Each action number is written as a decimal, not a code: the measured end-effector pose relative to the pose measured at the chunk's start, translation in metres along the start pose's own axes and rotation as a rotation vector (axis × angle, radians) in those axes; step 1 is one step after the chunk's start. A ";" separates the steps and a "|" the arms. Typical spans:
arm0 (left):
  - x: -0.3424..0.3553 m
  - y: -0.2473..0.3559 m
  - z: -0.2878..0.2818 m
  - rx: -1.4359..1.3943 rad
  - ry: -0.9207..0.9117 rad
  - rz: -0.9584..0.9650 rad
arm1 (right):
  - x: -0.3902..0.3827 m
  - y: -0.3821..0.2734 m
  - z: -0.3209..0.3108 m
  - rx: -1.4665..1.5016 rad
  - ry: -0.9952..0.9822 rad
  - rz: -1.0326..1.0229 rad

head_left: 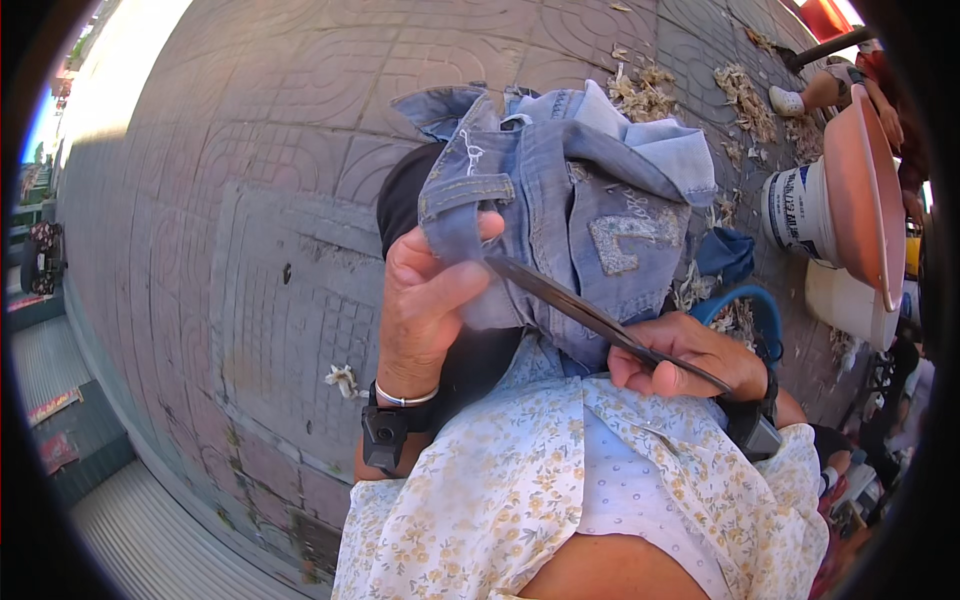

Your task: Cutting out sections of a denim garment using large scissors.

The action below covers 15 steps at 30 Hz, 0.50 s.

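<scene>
Across my lap lies a blue denim garment [545,190], with a sparkly patch on its right part and loose white threads near its top left. My left hand [430,285] pinches a stitched band of the denim between thumb and fingers. A pair of long dark scissors [575,308] is gripped in my right hand [695,355]. Their blades slant up to the left, and the tips end beside my left thumb, close to the denim. Whether the blades touch the cloth I cannot tell.
Paving tiles [300,90] surround me. Whitish scraps [645,92] lie scattered ahead and right. On the right stand a white bucket [797,212], an orange basin [855,190] and a blue basket [770,320]. Other people sit at the far right, one showing a white shoe [787,101].
</scene>
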State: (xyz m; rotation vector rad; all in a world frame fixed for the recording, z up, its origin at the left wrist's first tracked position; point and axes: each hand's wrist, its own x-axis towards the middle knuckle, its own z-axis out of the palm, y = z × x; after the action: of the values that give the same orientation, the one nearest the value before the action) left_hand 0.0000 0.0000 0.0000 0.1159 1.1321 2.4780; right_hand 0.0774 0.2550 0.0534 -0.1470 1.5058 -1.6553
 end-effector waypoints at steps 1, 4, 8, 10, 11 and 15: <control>0.000 0.000 -0.002 -0.006 -0.018 -0.010 | 0.001 -0.001 0.001 -0.004 0.002 -0.001; -0.001 -0.004 -0.003 -0.029 -0.040 -0.016 | 0.001 -0.002 0.002 -0.002 0.006 0.000; 0.001 -0.007 -0.002 -0.046 -0.044 -0.003 | 0.003 -0.004 0.002 0.014 0.009 -0.010; 0.001 -0.007 -0.003 -0.056 -0.044 -0.001 | 0.003 -0.004 0.003 0.026 0.006 -0.003; 0.001 -0.007 -0.003 -0.067 -0.044 0.000 | 0.003 -0.004 0.003 0.037 0.006 0.005; 0.000 -0.009 -0.003 -0.067 -0.040 0.021 | 0.005 -0.003 0.007 0.066 0.023 0.010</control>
State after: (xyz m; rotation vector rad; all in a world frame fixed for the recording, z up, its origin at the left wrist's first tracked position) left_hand 0.0026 0.0029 -0.0088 0.1580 1.0359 2.5177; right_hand 0.0772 0.2459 0.0553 -0.0846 1.4651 -1.7020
